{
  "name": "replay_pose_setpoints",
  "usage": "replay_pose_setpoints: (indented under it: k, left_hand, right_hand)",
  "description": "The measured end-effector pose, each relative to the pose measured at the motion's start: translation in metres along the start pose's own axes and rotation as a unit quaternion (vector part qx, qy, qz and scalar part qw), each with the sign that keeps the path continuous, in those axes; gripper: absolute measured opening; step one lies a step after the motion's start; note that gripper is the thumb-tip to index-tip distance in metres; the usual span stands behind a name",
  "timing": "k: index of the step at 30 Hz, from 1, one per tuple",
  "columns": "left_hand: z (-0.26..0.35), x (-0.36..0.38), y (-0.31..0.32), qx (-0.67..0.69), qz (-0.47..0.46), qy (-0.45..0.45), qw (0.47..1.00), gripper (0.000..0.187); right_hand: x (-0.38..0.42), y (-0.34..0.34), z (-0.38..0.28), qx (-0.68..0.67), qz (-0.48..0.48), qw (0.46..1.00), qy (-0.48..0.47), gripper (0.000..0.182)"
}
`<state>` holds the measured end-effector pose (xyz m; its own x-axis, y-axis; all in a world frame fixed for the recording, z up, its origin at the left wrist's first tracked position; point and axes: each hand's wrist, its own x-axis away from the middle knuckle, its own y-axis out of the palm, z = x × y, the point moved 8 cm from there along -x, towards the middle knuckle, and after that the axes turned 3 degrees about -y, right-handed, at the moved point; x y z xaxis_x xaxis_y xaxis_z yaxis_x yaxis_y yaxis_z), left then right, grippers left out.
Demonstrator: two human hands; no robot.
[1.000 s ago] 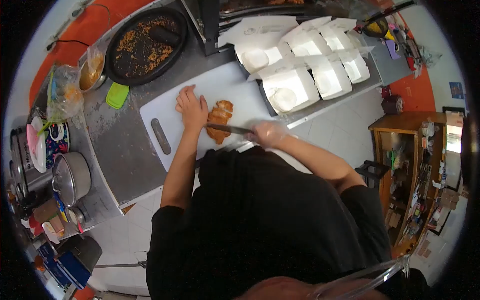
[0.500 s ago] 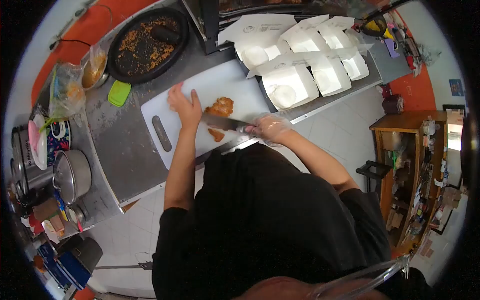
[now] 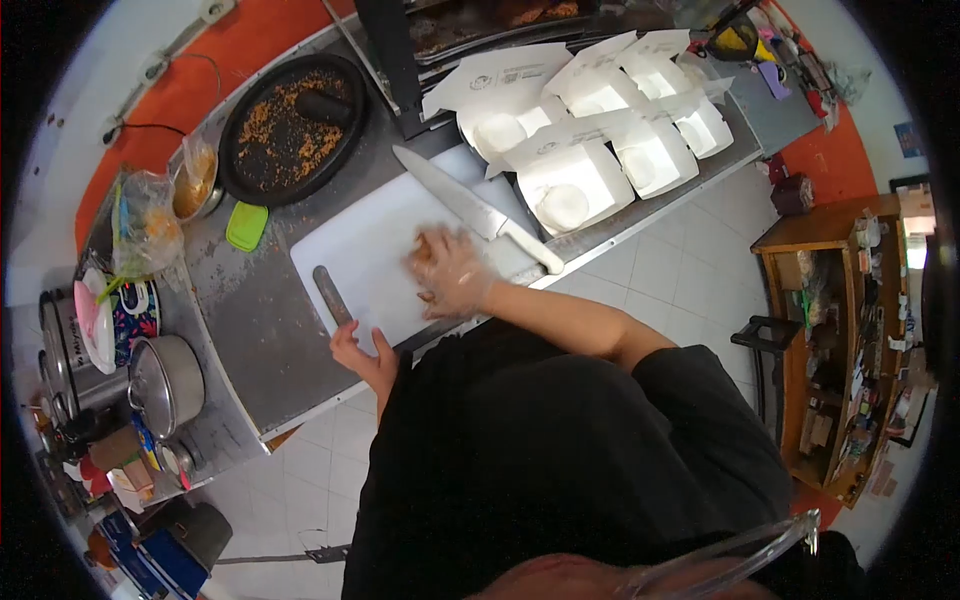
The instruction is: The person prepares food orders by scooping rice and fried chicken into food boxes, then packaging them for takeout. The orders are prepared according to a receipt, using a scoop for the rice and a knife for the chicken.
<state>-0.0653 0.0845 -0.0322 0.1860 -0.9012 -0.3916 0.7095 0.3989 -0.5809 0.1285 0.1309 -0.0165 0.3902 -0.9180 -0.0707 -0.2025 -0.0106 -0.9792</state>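
Now right hand (image 3: pixel 452 275), in clear glove, cupped over one piece of fried meat (image 3: pixel 424 246) on white cutting board (image 3: pixel 370 240); grasp blurred, cannot tell how firm. Left hand (image 3: pixel 357 352) bare, fingers curled on board's near edge. One knife (image 3: pixel 470 205) lies released on board, blade toward back. Five open white boxes (image 3: pixel 575 180) beside board. One black pan (image 3: pixel 290 115) behind, one green lid (image 3: pixel 246 226) near it.
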Motion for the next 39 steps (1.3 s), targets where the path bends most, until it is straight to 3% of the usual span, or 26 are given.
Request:
replay_pose_setpoints:
  k: [4, 6, 7, 10, 12, 14, 16, 18, 20, 21, 23, 25, 27, 30, 31, 33, 34, 36, 37, 39]
  left_hand:
    - [0.003, -0.003, -0.005, -0.011, -0.019, 0.015, 1.0, 0.031]
    - [0.012, -0.012, -0.011, 0.009, 0.002, -0.002, 1.0, 0.028]
    - [0.019, -0.018, -0.014, -0.01, 0.012, 0.009, 1.0, 0.027]
    - [0.027, -0.028, -0.017, 0.013, 0.015, -0.007, 1.0, 0.026]
    - [0.022, -0.031, -0.017, 0.038, 0.043, 0.011, 0.998, 0.026]
    - [0.021, -0.029, -0.017, 0.0, 0.041, 0.011, 0.999, 0.026]
    - [0.023, -0.026, -0.014, 0.011, 0.061, 0.025, 0.998, 0.026]
    - [0.024, -0.028, -0.001, -0.015, 0.006, -0.03, 0.999, 0.026]
    - [0.024, -0.031, 0.01, -0.017, 0.002, -0.006, 1.0, 0.025]
    - [0.029, -0.035, 0.011, -0.011, 0.02, 0.003, 1.0, 0.025]
    - [0.056, -0.047, 0.009, -0.021, 0.047, 0.058, 0.997, 0.026]
    - [0.072, -0.054, 0.007, -0.019, 0.063, 0.04, 0.997, 0.026]
    - [0.074, -0.056, 0.006, -0.017, 0.05, -0.005, 0.999, 0.024]
    - [0.084, -0.056, 0.003, -0.048, 0.064, 0.005, 0.997, 0.022]
    - [0.086, -0.054, 0.0, -0.05, 0.073, 0.001, 0.996, 0.022]
    - [0.086, -0.045, -0.009, -0.061, 0.101, -0.022, 0.993, 0.02]
    - [0.083, -0.04, -0.013, -0.066, 0.107, -0.027, 0.992, 0.02]
    - [0.072, -0.029, -0.018, -0.078, 0.113, -0.049, 0.989, 0.019]
    - [0.066, -0.026, -0.02, -0.079, 0.115, -0.057, 0.989, 0.019]
    - [0.053, -0.019, -0.028, -0.076, 0.117, -0.055, 0.989, 0.019]
  right_hand:
    - [-0.001, 0.015, -0.017, -0.115, -0.057, 0.99, -0.066, 0.044]
    - [-0.013, 0.021, 0.001, -0.127, -0.104, 0.986, 0.035, 0.037]
    - [-0.018, 0.025, 0.011, -0.123, -0.1, 0.987, 0.039, 0.037]
    - [-0.019, 0.022, 0.045, -0.231, -0.054, 0.967, 0.09, 0.031]
    - [0.017, -0.046, 0.077, -0.365, 0.191, 0.906, 0.097, 0.032]
    - [0.053, -0.092, 0.115, -0.288, 0.303, 0.904, 0.087, 0.036]
    - [0.094, -0.121, 0.157, -0.153, 0.388, 0.898, 0.144, 0.033]
    - [0.119, -0.118, 0.196, -0.133, 0.273, 0.892, 0.334, 0.028]
    - [0.123, -0.114, 0.203, 0.047, 0.183, 0.932, 0.309, 0.025]
    - [0.118, -0.121, 0.205, 0.052, 0.2, 0.931, 0.299, 0.025]
    - [0.104, -0.146, 0.214, -0.031, 0.28, 0.921, 0.268, 0.023]
    - [0.065, -0.239, 0.204, -0.051, 0.439, 0.886, 0.14, 0.022]
    - [0.008, -0.325, 0.188, 0.01, 0.516, 0.855, -0.049, 0.018]
    - [-0.089, -0.399, 0.17, 0.088, 0.461, 0.878, -0.093, 0.026]
    - [-0.133, -0.403, 0.177, 0.153, 0.297, 0.942, 0.023, 0.034]
    - [-0.188, -0.399, 0.19, 0.108, 0.165, 0.974, 0.112, 0.035]
    - [-0.204, -0.399, 0.193, 0.105, 0.165, 0.975, 0.104, 0.035]
    - [-0.214, -0.428, 0.185, 0.174, 0.375, 0.907, 0.08, 0.032]
    - [-0.219, -0.433, 0.182, 0.173, 0.371, 0.91, 0.074, 0.032]
    - [-0.226, -0.426, 0.188, 0.223, 0.261, 0.937, 0.07, 0.031]
